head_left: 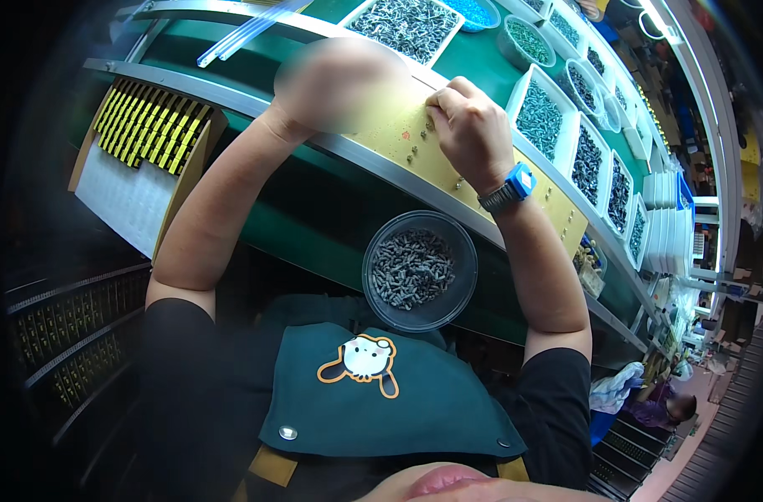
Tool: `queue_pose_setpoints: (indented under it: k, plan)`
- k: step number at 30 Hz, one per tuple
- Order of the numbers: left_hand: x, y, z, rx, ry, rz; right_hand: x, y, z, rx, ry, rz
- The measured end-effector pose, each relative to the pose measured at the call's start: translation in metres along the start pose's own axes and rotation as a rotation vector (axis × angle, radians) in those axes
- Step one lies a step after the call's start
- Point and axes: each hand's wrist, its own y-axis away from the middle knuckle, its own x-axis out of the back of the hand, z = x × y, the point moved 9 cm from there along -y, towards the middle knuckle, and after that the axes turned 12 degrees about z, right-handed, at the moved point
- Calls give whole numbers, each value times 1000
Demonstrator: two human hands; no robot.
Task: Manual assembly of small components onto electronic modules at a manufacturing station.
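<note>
My right hand (473, 130) is above a long tan board (381, 138), fingers curled into a pinch near its far edge. What they hold, if anything, is too small to make out. My left hand (339, 84) reaches over the left end of the same board, but it is smeared by blur, so its fingers and anything in them cannot be seen. Between and below the hands, several tiny metallic parts (411, 159) stand or lie on the board. Closer to me, a round clear bowl (470, 280) holds a heap of small grey cylindrical pieces (411, 268).
Beyond the metal rail (373, 159), trays of dark leaded parts (402, 29), teal parts (539, 119) and dark parts (586, 163) line the green belt. To the left stands a cardboard box (180, 197) with rows of yellow-black blocks (151, 125). Another person (662, 410) is at the far right.
</note>
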Motion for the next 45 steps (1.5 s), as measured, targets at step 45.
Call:
queue_pose_setpoints:
  k: [45]
  plan:
    - [-27,84,160,-300,146,-743,78,151,-18,-571,-592,-148]
